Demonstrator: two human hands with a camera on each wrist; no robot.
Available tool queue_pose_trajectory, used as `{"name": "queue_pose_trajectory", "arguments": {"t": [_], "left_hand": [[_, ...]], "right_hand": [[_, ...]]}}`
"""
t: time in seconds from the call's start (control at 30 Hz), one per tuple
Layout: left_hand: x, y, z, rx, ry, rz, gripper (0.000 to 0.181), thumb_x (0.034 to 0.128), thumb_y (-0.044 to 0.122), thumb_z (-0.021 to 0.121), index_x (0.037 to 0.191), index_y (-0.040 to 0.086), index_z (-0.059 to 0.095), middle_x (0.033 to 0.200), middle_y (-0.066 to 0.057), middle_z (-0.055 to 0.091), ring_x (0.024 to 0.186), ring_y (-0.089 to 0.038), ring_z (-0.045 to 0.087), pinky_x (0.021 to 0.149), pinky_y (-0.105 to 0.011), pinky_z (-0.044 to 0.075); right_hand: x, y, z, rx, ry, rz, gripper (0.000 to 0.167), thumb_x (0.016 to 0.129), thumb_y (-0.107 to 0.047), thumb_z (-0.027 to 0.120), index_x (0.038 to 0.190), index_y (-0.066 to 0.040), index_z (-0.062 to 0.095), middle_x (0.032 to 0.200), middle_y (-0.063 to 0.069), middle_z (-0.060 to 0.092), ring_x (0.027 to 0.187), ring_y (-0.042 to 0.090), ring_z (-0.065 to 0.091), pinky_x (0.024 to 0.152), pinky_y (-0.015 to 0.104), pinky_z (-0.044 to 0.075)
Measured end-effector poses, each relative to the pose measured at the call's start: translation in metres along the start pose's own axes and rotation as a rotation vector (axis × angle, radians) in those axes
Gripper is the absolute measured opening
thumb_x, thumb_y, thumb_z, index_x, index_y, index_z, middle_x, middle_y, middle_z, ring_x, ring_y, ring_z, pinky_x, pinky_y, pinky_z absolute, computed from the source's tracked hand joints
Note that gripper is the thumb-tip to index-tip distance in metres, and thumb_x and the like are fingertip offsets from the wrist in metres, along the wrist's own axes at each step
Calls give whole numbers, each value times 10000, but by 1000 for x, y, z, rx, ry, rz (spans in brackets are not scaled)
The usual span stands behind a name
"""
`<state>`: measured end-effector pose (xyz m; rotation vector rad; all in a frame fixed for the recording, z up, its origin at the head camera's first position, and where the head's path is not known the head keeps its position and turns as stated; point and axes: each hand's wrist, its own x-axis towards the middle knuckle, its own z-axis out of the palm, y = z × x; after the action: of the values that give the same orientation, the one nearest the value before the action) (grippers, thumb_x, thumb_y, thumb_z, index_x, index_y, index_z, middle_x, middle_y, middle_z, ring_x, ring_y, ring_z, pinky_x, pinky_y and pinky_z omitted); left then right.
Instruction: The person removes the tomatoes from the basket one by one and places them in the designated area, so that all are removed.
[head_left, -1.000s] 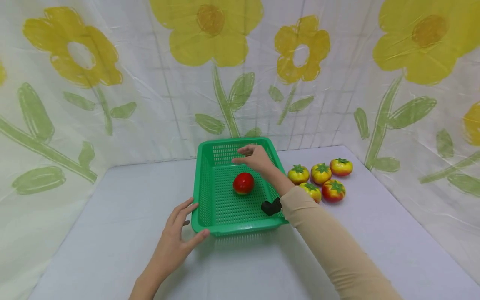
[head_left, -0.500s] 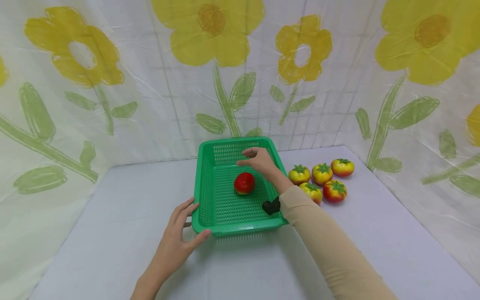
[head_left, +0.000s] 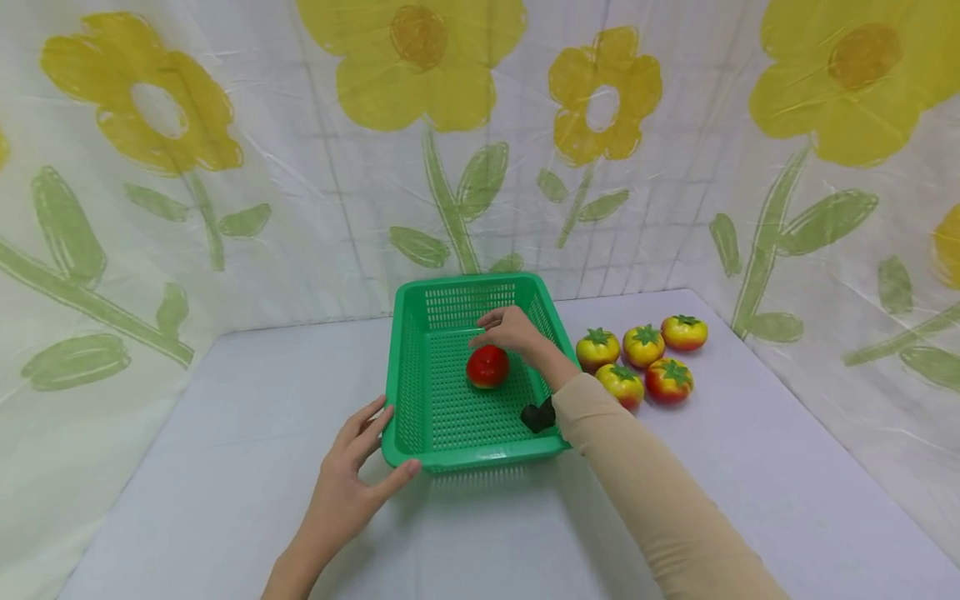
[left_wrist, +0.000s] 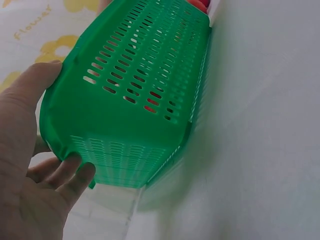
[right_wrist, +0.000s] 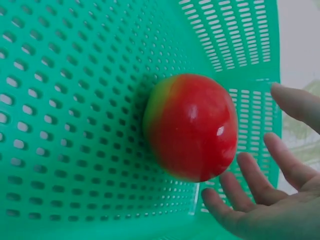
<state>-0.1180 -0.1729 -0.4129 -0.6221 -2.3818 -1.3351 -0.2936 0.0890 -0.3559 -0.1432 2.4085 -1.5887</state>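
Observation:
A green plastic basket (head_left: 450, 457) stands on the table, with one red tomato (head_left: 487, 369) lying inside on its perforated floor. My left hand (head_left: 348, 483) spans the basket's near left corner, thumb at the front rim and fingertips against the left side. Spread, gently bent fingers touch that corner in the left wrist view. Over the basket, my right hand (head_left: 512, 330) hovers just behind and above the tomato. In the right wrist view, the right fingers (right_wrist: 255, 175) are spread beside the red tomato (right_wrist: 195, 127), holding nothing; whether a fingertip touches it I cannot tell.
Several yellow-and-red tomatoes with green leafy tops (head_left: 642, 346) sit on the white table (head_left: 262, 400) just right of the basket. A flower-print curtain (head_left: 300, 208) rises along the table's back and sides. A small black device (head_left: 537, 416) sits at the right wrist.
My right hand has come down slightly, closer to the red tomato. The left hand, basket and tomatoes have stayed in place.

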Motion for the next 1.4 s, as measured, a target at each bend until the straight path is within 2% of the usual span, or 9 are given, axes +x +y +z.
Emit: {"name": "queue_pose_trajectory", "arguments": {"t": [0.3, 0.53, 0.8, 0.93, 1.13, 1.33, 1.4], "left_hand": [[-1, 2, 0, -5, 0, 35, 737, 828, 162, 823, 1449, 2, 459, 1511, -84, 368, 1280, -258, 454, 970, -200, 457], [-1, 0, 1, 4, 1, -9, 734, 823, 190, 830, 1445, 25, 478, 1517, -41, 370, 1237, -187, 491, 925, -200, 491], [-1, 0, 1, 20, 6, -33, 726, 812, 206, 839, 1429, 30, 500, 1513, -27, 379, 1142, -157, 562, 890, -226, 515], [-1, 0, 1, 26, 12, -30, 721, 808, 200, 842, 1428, 47, 507, 1509, -22, 385, 1103, -153, 585, 880, -238, 524], [-1, -2, 1, 30, 15, -23, 721, 808, 199, 841, 1432, 61, 507, 1510, -16, 382, 1092, -152, 590, 873, -231, 525], [-2, -3, 2, 35, 11, -32, 718, 816, 215, 836, 1440, 85, 504, 1513, 9, 376, 1032, -156, 623, 862, -362, 552], [-2, -3, 2, 34, 12, -31, 718, 818, 214, 834, 1441, 87, 502, 1514, 10, 375, 1027, -157, 624, 859, -373, 553]], "right_hand": [[-2, 2, 3, -53, -68, 36, 520, 812, -74, 790, 1292, -23, 597, 1401, 212, 474, 1252, 340, 461, 944, 427, 507], [0, 6, 5, -35, -75, 24, 526, 806, -10, 770, 1304, -18, 598, 1431, 223, 445, 1270, 351, 447, 943, 429, 509], [2, 9, 6, -22, -75, -8, 482, 804, 107, 692, 1272, 20, 615, 1385, 218, 494, 1252, 329, 461, 882, 405, 538], [4, 11, 8, -49, -84, -9, 452, 826, 42, 728, 1263, 34, 613, 1346, 195, 529, 1245, 324, 471, 939, 416, 510], [4, 13, 10, -144, -123, 56, 522, 852, -158, 786, 1304, 0, 581, 1346, 135, 507, 1180, 297, 517, 949, 413, 500], [3, 11, 12, -134, -170, 75, 578, 878, -173, 765, 1355, 29, 510, 1338, 157, 509, 1111, 279, 579, 920, 427, 527], [3, 11, 12, -132, -178, 75, 587, 873, -176, 771, 1356, 29, 506, 1317, 148, 517, 1095, 271, 586, 917, 422, 530]]}}
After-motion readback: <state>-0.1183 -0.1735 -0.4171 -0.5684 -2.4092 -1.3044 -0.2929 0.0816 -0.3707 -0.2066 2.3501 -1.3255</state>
